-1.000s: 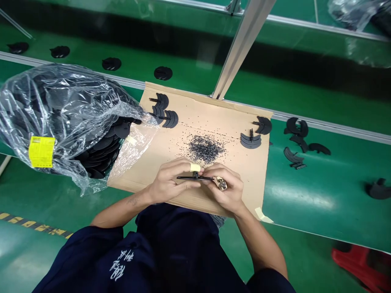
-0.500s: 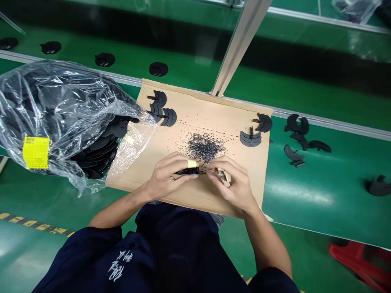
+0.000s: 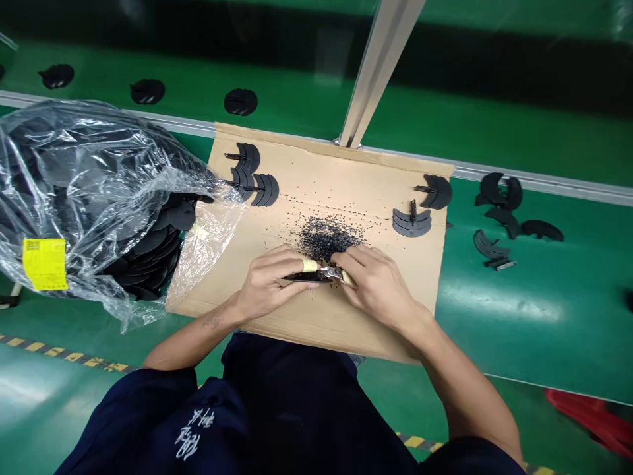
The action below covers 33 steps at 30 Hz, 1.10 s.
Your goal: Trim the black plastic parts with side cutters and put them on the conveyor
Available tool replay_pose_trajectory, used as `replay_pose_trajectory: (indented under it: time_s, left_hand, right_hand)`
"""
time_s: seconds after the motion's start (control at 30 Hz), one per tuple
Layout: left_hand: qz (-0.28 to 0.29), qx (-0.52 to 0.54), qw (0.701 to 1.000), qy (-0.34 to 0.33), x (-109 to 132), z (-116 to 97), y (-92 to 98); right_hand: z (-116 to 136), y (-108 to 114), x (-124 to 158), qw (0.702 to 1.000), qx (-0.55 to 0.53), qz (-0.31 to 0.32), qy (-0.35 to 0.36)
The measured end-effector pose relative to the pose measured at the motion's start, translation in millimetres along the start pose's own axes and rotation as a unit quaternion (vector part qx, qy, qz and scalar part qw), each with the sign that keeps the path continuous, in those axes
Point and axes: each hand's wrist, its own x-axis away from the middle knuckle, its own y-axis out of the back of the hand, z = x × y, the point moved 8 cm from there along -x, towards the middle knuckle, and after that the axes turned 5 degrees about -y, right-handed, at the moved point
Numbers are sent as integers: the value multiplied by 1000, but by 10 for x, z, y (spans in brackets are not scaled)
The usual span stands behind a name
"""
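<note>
My left hand (image 3: 271,280) grips a black plastic part (image 3: 307,277) between thumb and fingers; yellowish tape wraps one fingertip. In my right hand (image 3: 378,280) is a pair of small nippers (image 3: 330,271) with pale handles, fingers wrapped round them. The metal jaws meet the right end of the black part, though the exact contact is too small to make out. Just beyond both hands lies a heap of tiny black bits (image 3: 329,234), scattered over a sheet of cardboard (image 3: 297,323).
A clear plastic bag (image 3: 99,165) full of black discs stands at left. Curved black pieces (image 3: 266,190) lie at the cardboard's upper left, others (image 3: 412,222) at its right. More pieces (image 3: 542,229) rest on the green table (image 3: 519,316). A metal post (image 3: 380,72) rises behind.
My right hand has turned and moved left, bringing the nippers' jaws to the black part. My left hand keeps its hold. The camera view has shifted slightly.
</note>
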Motion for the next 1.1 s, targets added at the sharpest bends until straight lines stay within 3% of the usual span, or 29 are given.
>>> replay_pose_trajectory:
  time_s: [0.3,0.47,0.63,0.83,0.9,1.0,1.1]
  left_hand:
    - [7,10,1000,18,-12,158,-26]
    - [39,-8,999,11,-61,151,-2]
    - [84,-56,994,-39,-106,90,-130]
    - [56,-116,991,-44,-113,133,-127]
    - [40,-102,994,-29,-111,162,-112]
    - [18,-37,999,27,-95,259,-117]
    - [7,35,998,60,-70,311,-141]
  right_hand:
    - [-119,-140,-85,995,39,90,-17]
    - [-258,-109,-77,989,125,61,-52]
    - [-191,-16,-67,981,189,35,-38]
    - [-163,139,20,971,233,4,-45]
    - [-198,141,57,977,205,1,-54]
    - [-240,132,94,997,36,-29,-63]
    - [-196,135,110,992,-95,-70,-43]
